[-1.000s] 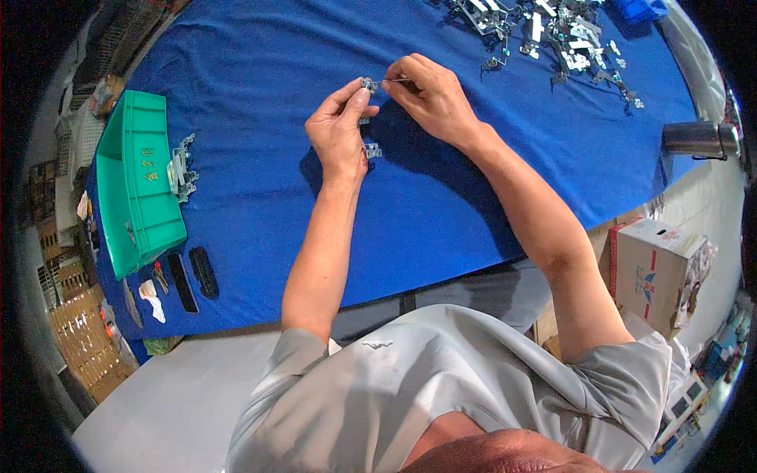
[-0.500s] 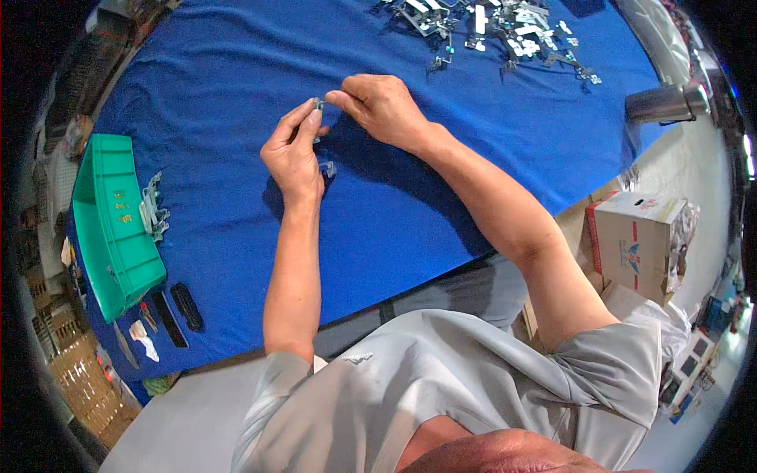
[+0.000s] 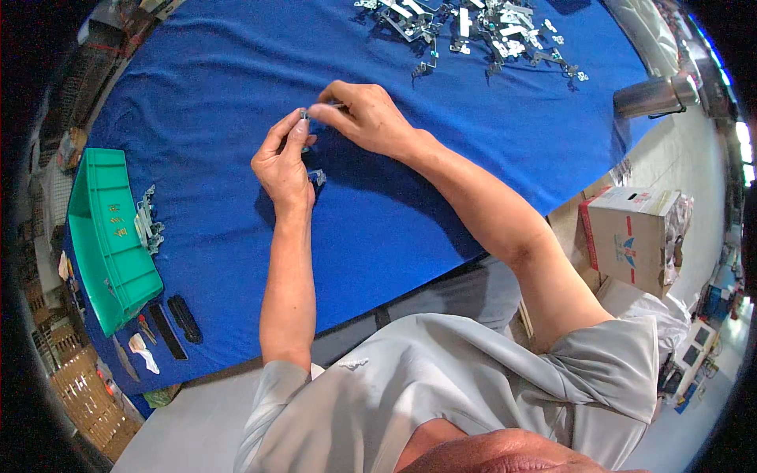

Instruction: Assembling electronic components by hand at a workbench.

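Observation:
My left hand [image 3: 282, 165] pinches a small metal bracket [image 3: 303, 116] between thumb and fingertips, above the blue cloth. Most of the bracket is covered by the fingers, and another bit of metal [image 3: 317, 178] shows beside the wrist; whether the two are joined I cannot tell. Close on the right, my right hand [image 3: 367, 118] has its fingers curled and its thumb pointing at the bracket. The fingertips are slightly blurred, and what they hold, if anything, is too small to make out.
Loose metal brackets [image 3: 512, 31] lie heaped at the far side of the blue cloth [image 3: 378, 236]. At left stand a green bin [image 3: 134, 268] with small brass-coloured pieces, more brackets [image 3: 148, 225], and black strips [image 3: 169, 331]. A metal cylinder [image 3: 654, 96] and a carton [image 3: 631, 236] are at right.
The view has shifted slightly. My right thumb and fingers have changed position by the bracket and are more curled over. My left hand keeps its pinch.

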Motion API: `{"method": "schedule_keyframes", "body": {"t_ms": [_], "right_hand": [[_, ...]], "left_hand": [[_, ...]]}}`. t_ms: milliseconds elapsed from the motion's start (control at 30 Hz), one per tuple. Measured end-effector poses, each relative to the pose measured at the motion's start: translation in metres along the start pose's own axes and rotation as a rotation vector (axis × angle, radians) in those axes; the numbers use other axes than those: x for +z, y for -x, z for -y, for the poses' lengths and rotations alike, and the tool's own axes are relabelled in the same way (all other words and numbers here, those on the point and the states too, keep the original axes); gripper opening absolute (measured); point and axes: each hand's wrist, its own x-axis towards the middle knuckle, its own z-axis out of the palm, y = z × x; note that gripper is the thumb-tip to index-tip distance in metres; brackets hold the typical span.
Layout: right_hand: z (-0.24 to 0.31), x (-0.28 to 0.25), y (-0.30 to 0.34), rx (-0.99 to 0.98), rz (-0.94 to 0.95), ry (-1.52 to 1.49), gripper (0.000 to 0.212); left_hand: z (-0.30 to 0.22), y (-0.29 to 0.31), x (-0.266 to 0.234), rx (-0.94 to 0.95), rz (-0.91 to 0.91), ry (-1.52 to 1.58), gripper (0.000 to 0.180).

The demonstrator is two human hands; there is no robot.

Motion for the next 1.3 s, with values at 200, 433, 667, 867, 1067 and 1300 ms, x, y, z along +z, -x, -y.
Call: {"method": "schedule_keyframes", "body": {"t_ms": [200,433,667,867,1067,1300], "right_hand": [[-0.0048,-0.0003,-0.0008,-0.007,0.054,0.138,0.028],[-0.0031,0.002,-0.001,-0.064,-0.067,-0.041,0.028],[-0.0032,0.0043,0.0001,-0.045,-0.039,-0.001,0.026],[-0.0041,0.0016,-0.0006,-0.024,0.006,0.056,0.024],[-0.0021,0.0004,-0.0004,-0.032,-0.02,0.015,0.024],[-0.0008,0.0062,0.0015,-0.042,-0.062,-0.031,0.025]], "left_hand": [[0.0034,-0.0015,-0.0031,-0.014,-0.013,-0.007,0.018],[0.0025,-0.0007,-0.0003,-0.006,-0.016,0.026,0.018],[0.0028,-0.0015,-0.002,-0.013,-0.014,0.002,0.018],[0.0017,0.0001,0.0006,-0.003,-0.024,0.003,0.019],[0.0012,0.0,0.0001,0.002,-0.013,0.015,0.019],[0.0023,-0.0008,-0.001,0.015,-0.013,0.015,0.018]]}}
